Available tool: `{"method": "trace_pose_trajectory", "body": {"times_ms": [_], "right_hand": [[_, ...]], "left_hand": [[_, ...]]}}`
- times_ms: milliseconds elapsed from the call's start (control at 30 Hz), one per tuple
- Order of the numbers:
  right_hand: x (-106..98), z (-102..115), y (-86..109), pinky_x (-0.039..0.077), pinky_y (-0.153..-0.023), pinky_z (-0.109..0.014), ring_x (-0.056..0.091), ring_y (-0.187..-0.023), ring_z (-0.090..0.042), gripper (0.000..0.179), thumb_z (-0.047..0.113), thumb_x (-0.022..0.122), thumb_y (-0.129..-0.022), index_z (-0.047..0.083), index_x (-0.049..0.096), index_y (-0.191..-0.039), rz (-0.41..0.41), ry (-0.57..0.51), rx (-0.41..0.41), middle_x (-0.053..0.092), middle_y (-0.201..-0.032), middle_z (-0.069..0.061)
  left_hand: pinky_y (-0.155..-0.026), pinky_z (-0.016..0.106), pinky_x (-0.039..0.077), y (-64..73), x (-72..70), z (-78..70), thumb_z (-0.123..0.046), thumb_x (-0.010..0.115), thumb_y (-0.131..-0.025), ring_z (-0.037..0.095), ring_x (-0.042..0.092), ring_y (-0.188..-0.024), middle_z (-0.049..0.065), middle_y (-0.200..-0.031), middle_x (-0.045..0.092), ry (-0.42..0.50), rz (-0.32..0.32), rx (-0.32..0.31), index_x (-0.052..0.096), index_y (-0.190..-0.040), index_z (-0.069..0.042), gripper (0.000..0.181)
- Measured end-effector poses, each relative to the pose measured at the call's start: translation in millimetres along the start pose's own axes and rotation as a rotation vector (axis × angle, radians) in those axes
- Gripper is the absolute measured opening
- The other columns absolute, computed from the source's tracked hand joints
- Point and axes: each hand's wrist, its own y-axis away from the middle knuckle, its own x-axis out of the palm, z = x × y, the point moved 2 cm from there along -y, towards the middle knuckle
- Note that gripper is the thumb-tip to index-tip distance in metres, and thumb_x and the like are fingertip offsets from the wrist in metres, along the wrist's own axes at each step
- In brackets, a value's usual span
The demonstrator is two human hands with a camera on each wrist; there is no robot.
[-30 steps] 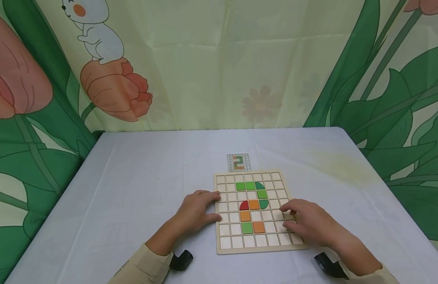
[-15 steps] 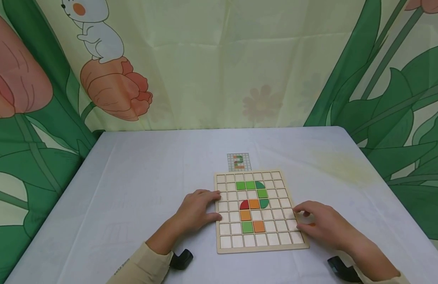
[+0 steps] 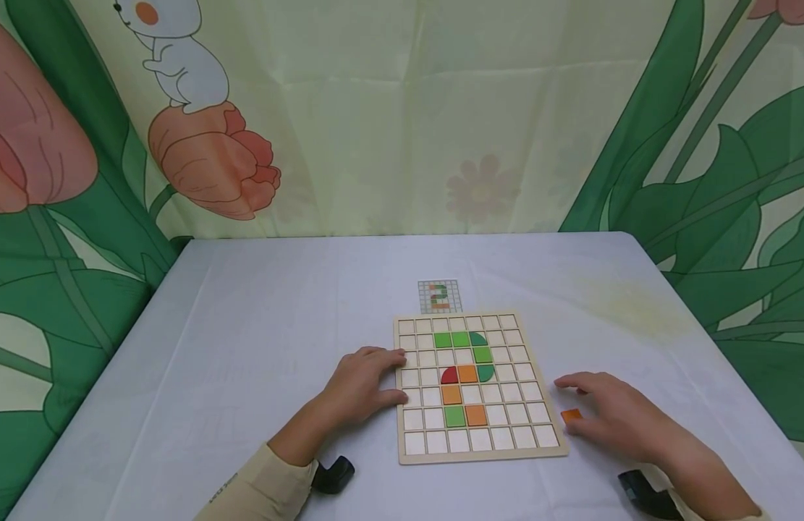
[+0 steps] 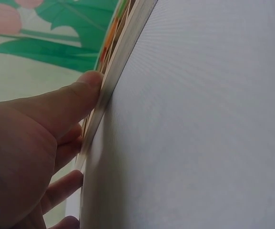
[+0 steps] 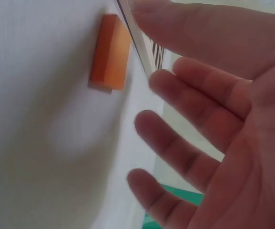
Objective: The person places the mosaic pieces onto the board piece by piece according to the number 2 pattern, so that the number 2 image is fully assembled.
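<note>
A square wooden board [image 3: 424, 458] with a grid of white cells lies on the table. Green, orange and red tiles fill some cells, the orange tile [image 3: 476, 415] among the lowest of them. My left hand [image 3: 359, 387] rests at the board's left edge, thumb and fingers extended against the rim; the left wrist view shows the thumb [image 4: 87, 88] on that rim. Right of the board, my right hand [image 3: 619, 412] hovers with spread fingers around a loose orange block [image 3: 571, 414]. In the right wrist view this block [image 5: 109, 52] lies on the tablecloth, apart from the fingers.
Behind the board lies a small pattern card [image 3: 440, 297] with a coloured figure on a grid. A white cloth [image 3: 278, 289] covers the table. A printed curtain [image 3: 375, 145] with flowers and a white animal hangs behind the far edge.
My right hand has moved right, from over the board's right side to beside it. The orange block, earlier mostly hidden by that hand, now shows. My left hand stays in place.
</note>
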Motion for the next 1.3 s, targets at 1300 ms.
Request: {"method": "trace_pose_trajectory", "body": {"times_ms": [1300], "right_hand": [[0.5, -6.4, -9.2, 0.049, -0.087, -0.055, 0.060, -0.096, -0.028, 0.021, 0.014, 0.083, -0.080, 0.012, 0.072, -0.099, -0.013, -0.001, 0.033, 0.068, -0.099, 0.001]], "left_hand": [[-0.103, 0.050, 0.040, -1.3, -0.5, 0.0, -0.035, 0.083, -0.083, 0.025, 0.050, -0.128, -0.002, -0.140, 0.059, 0.006, 0.009, 0.001, 0.064, -0.133, -0.014, 0.058]]}}
